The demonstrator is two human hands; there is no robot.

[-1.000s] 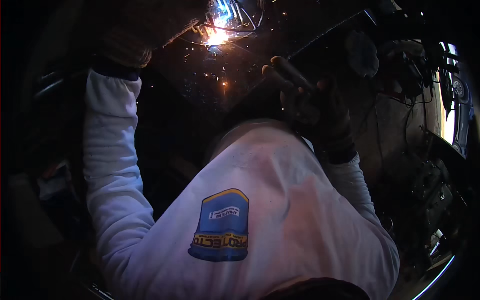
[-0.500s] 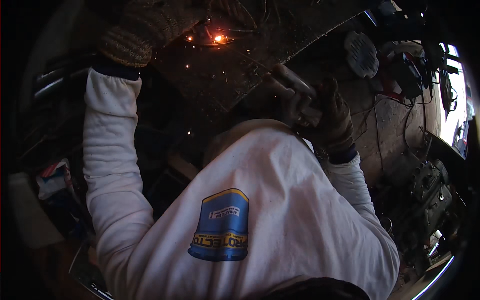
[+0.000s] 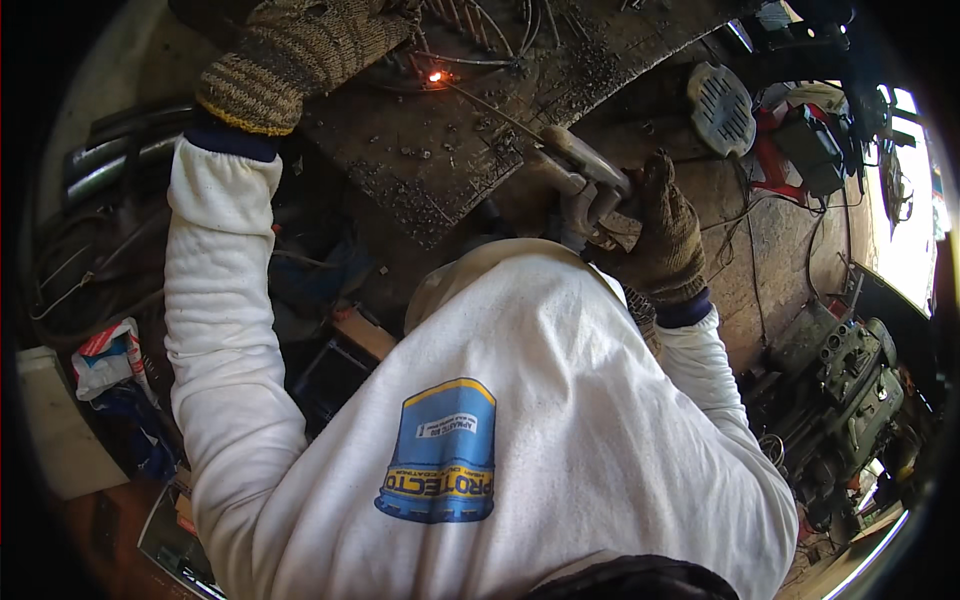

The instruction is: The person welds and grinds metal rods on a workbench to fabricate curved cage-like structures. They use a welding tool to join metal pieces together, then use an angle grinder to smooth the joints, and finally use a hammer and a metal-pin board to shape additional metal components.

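In a knitted brown glove, my left hand [image 3: 315, 60] lies at the far left of the work, over the metal table [image 3: 400, 170]. Its fingers bend closed beside a frame of bent metal rods [image 3: 465, 62]; what they hold is hidden. My right hand [image 3: 668, 235], gloved too, is closed around a welding electrode holder [image 3: 585, 165]. From the holder a thin welding electrode [image 3: 495, 112] slants up and left to the rods. A small orange-red glowing spot [image 3: 435, 77] sits at the electrode's tip, on the lower rod.
Dark grit and small metal bits cover the tabletop. To the right are a slotted oval plate [image 3: 722, 110], a dark box on a red stand [image 3: 810, 150], cables on the floor and a greasy machine part [image 3: 850, 380]. Metal pipes [image 3: 120, 165] and a plastic bag [image 3: 105, 355] are at left.
The bright welding glow has shrunk to a small ember and the flying sparks are gone. The whole picture is brighter. Both hands have stayed almost in place.
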